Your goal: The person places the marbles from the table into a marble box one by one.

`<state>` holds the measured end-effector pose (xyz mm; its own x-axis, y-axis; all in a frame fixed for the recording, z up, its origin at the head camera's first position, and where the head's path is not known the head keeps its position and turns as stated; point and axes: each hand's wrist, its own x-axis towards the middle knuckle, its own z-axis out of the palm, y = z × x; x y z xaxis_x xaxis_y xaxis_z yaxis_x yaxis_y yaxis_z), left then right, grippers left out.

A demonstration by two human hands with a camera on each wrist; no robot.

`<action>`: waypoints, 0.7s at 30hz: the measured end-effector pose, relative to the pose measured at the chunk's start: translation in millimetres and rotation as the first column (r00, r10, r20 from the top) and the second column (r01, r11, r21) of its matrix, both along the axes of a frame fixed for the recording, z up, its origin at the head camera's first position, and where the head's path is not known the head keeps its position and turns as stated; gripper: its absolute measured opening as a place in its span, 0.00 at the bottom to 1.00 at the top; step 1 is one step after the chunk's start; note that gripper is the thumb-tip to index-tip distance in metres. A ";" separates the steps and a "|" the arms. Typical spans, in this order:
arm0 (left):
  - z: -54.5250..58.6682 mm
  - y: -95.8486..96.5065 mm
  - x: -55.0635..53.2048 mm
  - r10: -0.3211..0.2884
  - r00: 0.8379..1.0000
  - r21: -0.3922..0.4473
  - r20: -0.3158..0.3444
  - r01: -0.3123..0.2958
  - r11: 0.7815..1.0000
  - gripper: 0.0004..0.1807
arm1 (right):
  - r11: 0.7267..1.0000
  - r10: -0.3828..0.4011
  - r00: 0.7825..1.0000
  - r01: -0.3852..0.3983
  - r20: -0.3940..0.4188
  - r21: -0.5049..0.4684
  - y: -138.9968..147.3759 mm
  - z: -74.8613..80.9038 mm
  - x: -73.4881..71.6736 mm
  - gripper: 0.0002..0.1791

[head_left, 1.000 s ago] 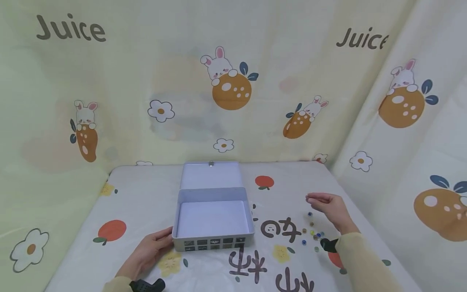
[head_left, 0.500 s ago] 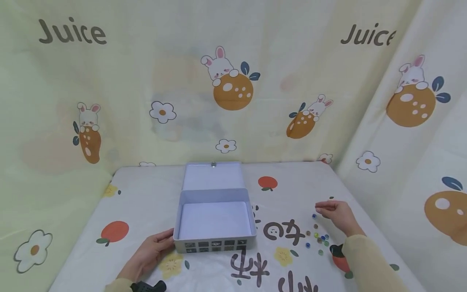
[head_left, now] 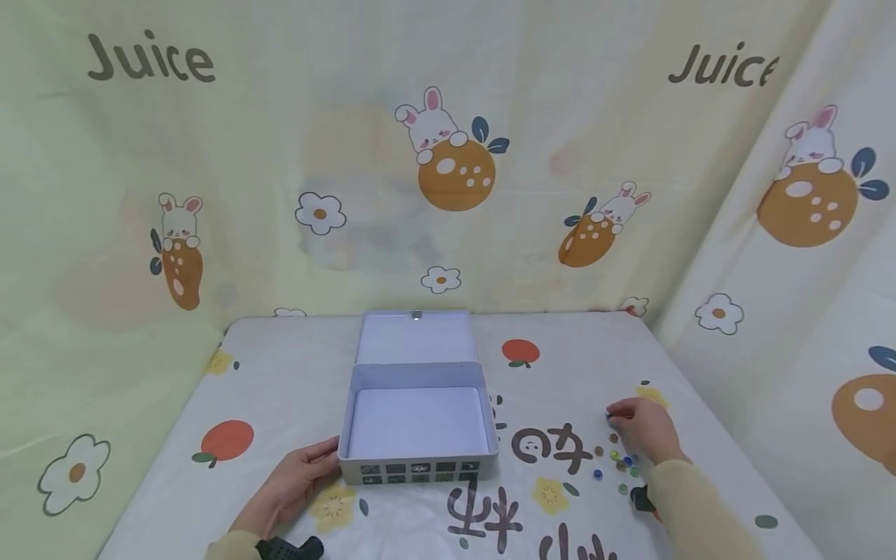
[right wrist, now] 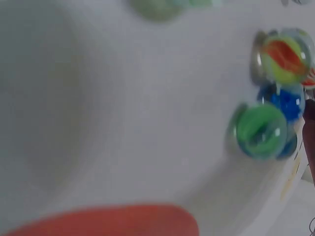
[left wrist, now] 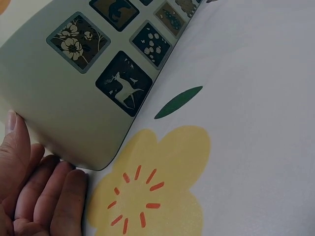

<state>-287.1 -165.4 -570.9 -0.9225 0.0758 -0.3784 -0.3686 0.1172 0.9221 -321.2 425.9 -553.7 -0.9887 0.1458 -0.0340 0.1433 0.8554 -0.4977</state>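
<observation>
A pale tin box with small picture squares along its front stands with its lid tipped back. My left hand rests at its left front corner. In the left wrist view, relaxed fingers and the thumb touch the box's end wall. At the right, my right hand is lowered to the cloth, its fingertips around a dark blue marble that is mostly covered. Several glass marbles lie just below that hand. Close up, a green marble and a yellow-red one show.
A white patterned cloth covers the table. One blue marble and a greenish one lie at the near side of the group. A printed curtain hangs behind the table.
My right hand has come down and nearer, from above the cloth to the dark blue marble at the far end of the group. The left hand stays at the box. The view shifts slightly.
</observation>
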 end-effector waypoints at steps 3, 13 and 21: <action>0.6 -0.1 -0.1 -0.005 1.000 0.004 -0.006 0.005 1.000 0.29 | 1.000 -0.007 0.999 0.008 -0.034 0.030 -1.8 -3.5 -0.1 0.09; -0.2 1.9 1.5 0.001 1.000 0.039 0.001 -0.001 0.999 0.29 | 0.999 -0.007 0.997 0.003 -0.079 -0.046 -5.2 14.5 9.3 0.12; 2.9 -0.3 0.5 0.004 1.000 0.047 0.004 -0.005 0.999 0.29 | 0.881 0.072 0.996 -0.084 -0.043 -0.466 3.9 33.9 15.4 0.24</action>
<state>-286.6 -165.6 -568.0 -0.9213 0.0894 -0.3785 -0.3730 0.0722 0.9250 -305.7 429.8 -519.8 -0.9976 0.0408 -0.0556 0.0688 0.5305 -0.8449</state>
